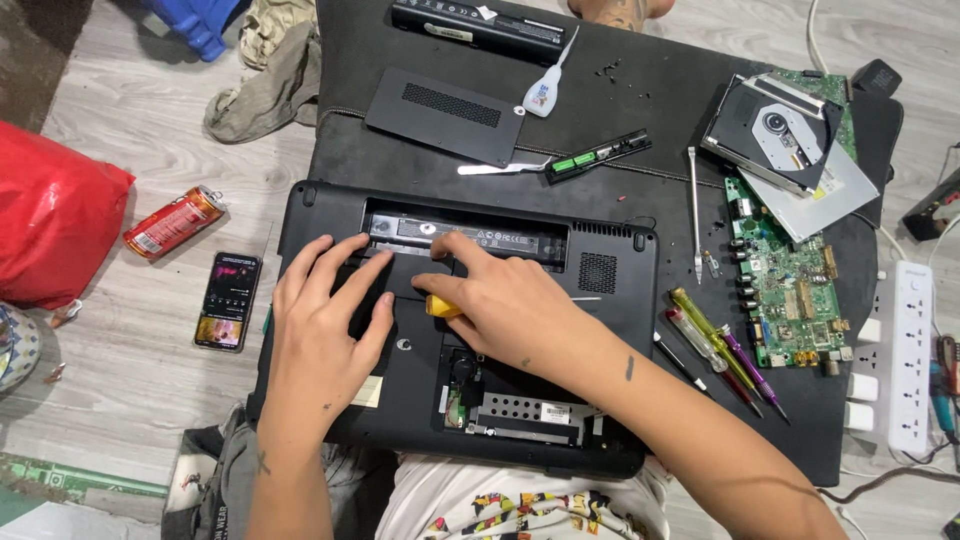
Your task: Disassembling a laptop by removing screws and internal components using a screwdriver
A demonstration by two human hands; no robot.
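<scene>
A black laptop (620, 270) lies upside down on a black mat, its bottom bays uncovered. My left hand (320, 330) rests flat on the laptop's left half, fingers spread and pressing on the casing. My right hand (500, 305) lies across the middle, its index finger pointing into the long battery bay (530, 242). A yellow tool handle (438, 306) shows under the right palm, gripped by that hand. The open lower bay (520, 410) with its metal bracket sits near my body.
On the mat lie a removed black cover (445, 115), a battery (480, 28), a glue bottle (545, 92), tweezers (505, 168), an optical drive (775, 130), a green circuit board (795, 285) and several screwdrivers (715, 345). A phone (228, 300), can (175, 222) and power strip (905, 350) lie on the floor.
</scene>
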